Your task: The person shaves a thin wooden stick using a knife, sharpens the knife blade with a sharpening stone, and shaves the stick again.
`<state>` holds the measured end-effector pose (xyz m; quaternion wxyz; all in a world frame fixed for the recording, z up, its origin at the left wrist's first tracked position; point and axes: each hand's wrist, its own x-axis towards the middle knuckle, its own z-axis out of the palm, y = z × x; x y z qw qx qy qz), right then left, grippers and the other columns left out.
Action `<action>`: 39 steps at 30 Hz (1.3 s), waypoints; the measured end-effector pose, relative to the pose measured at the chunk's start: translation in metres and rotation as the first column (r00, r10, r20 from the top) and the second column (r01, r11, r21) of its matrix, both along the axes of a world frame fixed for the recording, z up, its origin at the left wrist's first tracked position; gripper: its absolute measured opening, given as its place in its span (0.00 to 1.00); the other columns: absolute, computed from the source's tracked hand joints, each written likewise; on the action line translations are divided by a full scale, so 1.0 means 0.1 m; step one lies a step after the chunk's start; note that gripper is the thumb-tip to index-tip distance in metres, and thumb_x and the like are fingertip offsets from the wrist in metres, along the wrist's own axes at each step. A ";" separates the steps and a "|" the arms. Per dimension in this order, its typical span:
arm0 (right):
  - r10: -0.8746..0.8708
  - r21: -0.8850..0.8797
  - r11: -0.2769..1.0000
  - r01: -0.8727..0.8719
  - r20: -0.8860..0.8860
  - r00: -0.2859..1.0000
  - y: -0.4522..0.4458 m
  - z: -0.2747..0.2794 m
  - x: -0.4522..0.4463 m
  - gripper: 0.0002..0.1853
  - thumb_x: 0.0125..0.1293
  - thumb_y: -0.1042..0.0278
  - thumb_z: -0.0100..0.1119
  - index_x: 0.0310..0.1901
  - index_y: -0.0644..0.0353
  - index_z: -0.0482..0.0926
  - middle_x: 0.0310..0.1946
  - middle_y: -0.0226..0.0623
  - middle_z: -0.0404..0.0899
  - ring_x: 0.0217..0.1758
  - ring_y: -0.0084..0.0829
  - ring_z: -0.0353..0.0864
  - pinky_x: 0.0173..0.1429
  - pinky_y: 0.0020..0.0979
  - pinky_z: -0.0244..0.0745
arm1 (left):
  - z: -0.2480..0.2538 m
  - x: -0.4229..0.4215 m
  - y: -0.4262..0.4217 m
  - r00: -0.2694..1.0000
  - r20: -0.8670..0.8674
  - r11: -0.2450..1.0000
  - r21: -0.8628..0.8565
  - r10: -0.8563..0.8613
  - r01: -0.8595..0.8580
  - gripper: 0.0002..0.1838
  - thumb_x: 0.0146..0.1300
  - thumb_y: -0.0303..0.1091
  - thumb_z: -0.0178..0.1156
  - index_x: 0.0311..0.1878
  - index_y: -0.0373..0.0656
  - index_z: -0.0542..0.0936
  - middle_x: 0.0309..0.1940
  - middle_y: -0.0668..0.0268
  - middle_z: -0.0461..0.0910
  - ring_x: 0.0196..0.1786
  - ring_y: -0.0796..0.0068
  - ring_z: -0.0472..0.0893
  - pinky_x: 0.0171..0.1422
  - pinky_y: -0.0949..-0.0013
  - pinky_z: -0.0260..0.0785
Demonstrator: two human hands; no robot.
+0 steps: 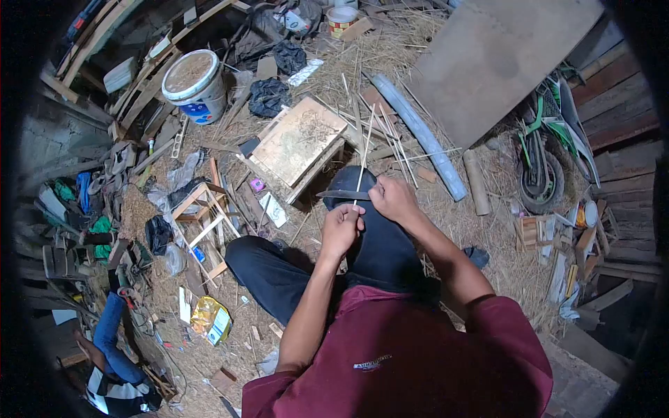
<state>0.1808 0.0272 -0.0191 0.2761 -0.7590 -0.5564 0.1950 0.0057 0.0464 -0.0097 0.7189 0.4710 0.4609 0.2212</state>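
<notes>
Over the dark trousers of my raised knee, my left hand (343,226) is closed round the lower end of a thin pale strip (364,164), which points up and away from me. My right hand (392,200) is closed on one end of a flat dark blade (341,194). The blade lies crosswise against the strip, just above my left fingers, and its other end reaches out to the left. Beyond the knee stands a low wooden table (300,143) with shavings on top.
Several thin strips (398,143) lean beside a grey pipe (418,136). A white bucket (195,87) stands at upper left, a wooden frame (202,216) below it. A large board (502,63) and a motorbike wheel (542,182) are at right. Another person (115,348) is at lower left.
</notes>
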 end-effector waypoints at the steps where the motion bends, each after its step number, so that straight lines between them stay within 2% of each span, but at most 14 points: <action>1: 0.000 -0.032 0.999 0.001 0.024 1.000 0.02 -0.02 0.00 0.18 0.58 0.57 0.52 0.28 0.67 0.79 0.26 0.60 0.79 0.31 0.59 0.81 0.40 0.54 0.75 | -0.01 0.00 0.00 1.000 -0.007 1.000 -0.003 0.006 -0.006 0.14 0.74 0.37 0.50 0.41 0.38 0.80 0.19 0.73 0.73 0.19 0.85 0.67 0.23 0.78 0.56; 3: 0.018 -0.061 0.998 -0.015 0.056 0.998 0.06 0.00 -0.01 0.19 0.58 0.56 0.51 0.29 0.68 0.79 0.26 0.62 0.79 0.32 0.61 0.80 0.42 0.55 0.75 | -0.04 0.00 -0.01 0.999 -0.022 1.000 -0.009 0.024 -0.024 0.14 0.73 0.37 0.51 0.40 0.38 0.80 0.19 0.72 0.74 0.19 0.85 0.68 0.24 0.78 0.58; 6: 0.032 -0.087 0.996 -0.026 0.074 0.997 0.10 -0.03 -0.01 0.20 0.59 0.56 0.49 0.29 0.68 0.79 0.27 0.65 0.78 0.33 0.63 0.80 0.44 0.56 0.76 | -0.13 0.00 -0.05 0.998 -0.013 0.997 0.049 0.059 -0.059 0.14 0.73 0.38 0.51 0.39 0.38 0.81 0.19 0.74 0.72 0.19 0.86 0.67 0.23 0.78 0.56; 13: 0.140 -0.162 0.980 -0.119 0.127 0.982 0.13 0.04 0.02 0.21 0.60 0.56 0.47 0.31 0.69 0.80 0.28 0.65 0.79 0.34 0.63 0.80 0.44 0.57 0.76 | -0.17 -0.12 -0.12 0.998 0.021 0.998 -0.041 0.052 -0.051 0.12 0.74 0.38 0.52 0.38 0.41 0.79 0.17 0.78 0.67 0.17 0.89 0.60 0.21 0.77 0.48; 15: 0.114 -0.160 0.983 -0.093 0.126 0.986 0.11 0.01 0.02 0.21 0.61 0.56 0.47 0.32 0.69 0.80 0.28 0.65 0.79 0.34 0.63 0.80 0.44 0.56 0.76 | -0.12 -0.20 -0.17 0.999 0.020 0.999 -0.031 0.036 -0.036 0.13 0.74 0.39 0.52 0.37 0.41 0.79 0.17 0.79 0.66 0.16 0.89 0.59 0.20 0.77 0.47; 20: 0.032 -0.137 0.990 -0.020 0.089 0.996 0.13 0.01 0.01 0.21 0.62 0.56 0.46 0.33 0.70 0.80 0.28 0.64 0.79 0.34 0.64 0.80 0.44 0.57 0.76 | -0.08 -0.54 -0.48 0.997 0.054 0.986 -0.159 0.049 -0.040 0.12 0.73 0.38 0.52 0.37 0.41 0.78 0.17 0.78 0.66 0.17 0.88 0.62 0.21 0.78 0.51; 22: 0.003 -0.136 0.991 0.010 0.096 0.995 0.15 -0.11 0.05 0.21 0.62 0.57 0.45 0.32 0.70 0.79 0.28 0.65 0.79 0.35 0.64 0.80 0.45 0.57 0.75 | -0.06 -0.71 -0.63 0.999 0.034 0.983 -0.182 0.039 -0.032 0.14 0.73 0.41 0.53 0.38 0.41 0.79 0.18 0.77 0.67 0.18 0.89 0.62 0.21 0.79 0.50; 25: -0.039 -0.046 0.998 0.042 0.074 0.996 0.15 -0.21 0.06 0.23 0.66 0.53 0.46 0.32 0.70 0.79 0.28 0.66 0.78 0.36 0.65 0.79 0.44 0.56 0.74 | 0.00 -0.87 -0.76 0.998 0.045 0.976 -0.214 0.052 -0.041 0.13 0.73 0.40 0.53 0.39 0.41 0.78 0.18 0.78 0.66 0.18 0.90 0.61 0.22 0.80 0.49; 28: -0.070 0.013 0.997 0.075 -0.226 0.972 0.11 0.02 -0.06 0.25 0.69 0.50 0.48 0.33 0.70 0.78 0.30 0.64 0.79 0.37 0.63 0.79 0.43 0.53 0.73 | 0.03 -0.84 -0.67 0.990 0.088 0.974 -0.210 0.108 -0.087 0.11 0.74 0.38 0.52 0.40 0.40 0.78 0.17 0.77 0.66 0.16 0.89 0.61 0.21 0.79 0.50; 30: 0.057 0.053 0.997 -0.048 -0.188 0.981 0.06 0.10 -0.03 0.24 0.71 0.50 0.49 0.34 0.69 0.78 0.32 0.61 0.79 0.38 0.62 0.79 0.43 0.51 0.72 | 0.03 -0.70 -0.49 0.976 0.140 0.978 -0.143 0.169 -0.149 0.11 0.74 0.37 0.51 0.41 0.40 0.78 0.17 0.76 0.66 0.16 0.87 0.61 0.20 0.79 0.50; 34: 0.319 0.093 0.946 -0.310 -0.110 0.941 -0.05 0.38 0.11 0.19 0.72 0.55 0.51 0.36 0.68 0.77 0.35 0.57 0.80 0.39 0.60 0.78 0.44 0.50 0.72 | 0.09 -0.42 0.01 0.994 0.061 0.982 -0.173 0.086 -0.075 0.13 0.74 0.37 0.49 0.42 0.38 0.77 0.16 0.75 0.66 0.14 0.85 0.60 0.18 0.77 0.49; 37: 0.357 0.147 0.920 -0.363 0.066 0.932 -0.12 0.36 0.19 0.16 0.72 0.58 0.52 0.38 0.65 0.77 0.30 0.54 0.78 0.38 0.54 0.79 0.41 0.48 0.71 | 0.06 -0.23 0.23 0.999 0.043 0.980 -0.196 0.030 -0.021 0.15 0.74 0.38 0.48 0.40 0.37 0.78 0.16 0.74 0.67 0.14 0.85 0.61 0.18 0.76 0.49; 39: 0.348 0.133 0.927 -0.352 0.055 0.936 -0.11 0.30 0.20 0.16 0.72 0.58 0.52 0.37 0.66 0.77 0.28 0.55 0.77 0.37 0.55 0.78 0.41 0.49 0.71 | 0.11 -0.15 0.29 1.000 0.008 0.981 -0.193 -0.005 0.007 0.15 0.74 0.38 0.48 0.39 0.37 0.79 0.16 0.74 0.68 0.14 0.84 0.61 0.18 0.75 0.50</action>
